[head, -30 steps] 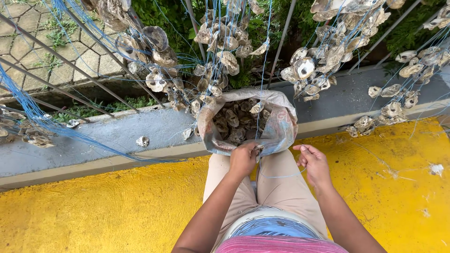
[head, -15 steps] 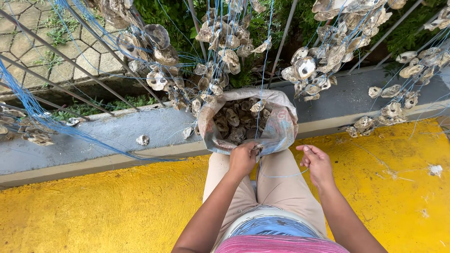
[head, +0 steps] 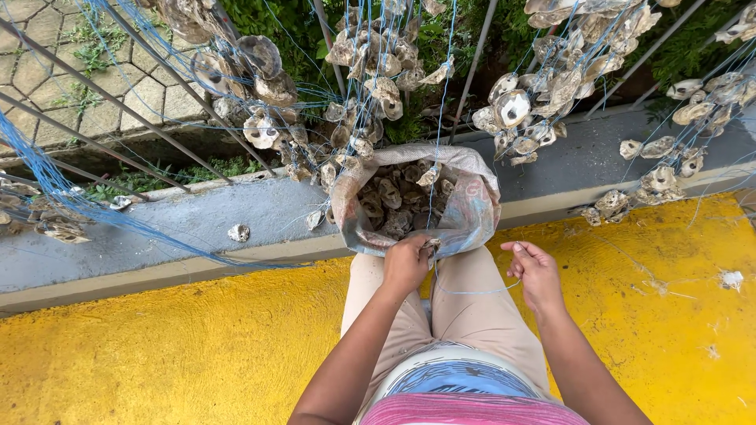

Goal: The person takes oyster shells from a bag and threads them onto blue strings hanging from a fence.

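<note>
Left hand (head: 407,264) is closed on an oyster shell (head: 430,245) at the near rim of the shell-filled sack (head: 472,216), right hand (head: 535,271) pinches thin blue line (head: 472,292), while many strung shell clusters (head: 370,71) are already hung on the railing, so much is judged done.

Just one head-worn cam, and it looked almost straight down. It sat close above the sack of oyster shells (head: 413,205) and yellow floor (head: 157,354).
</note>
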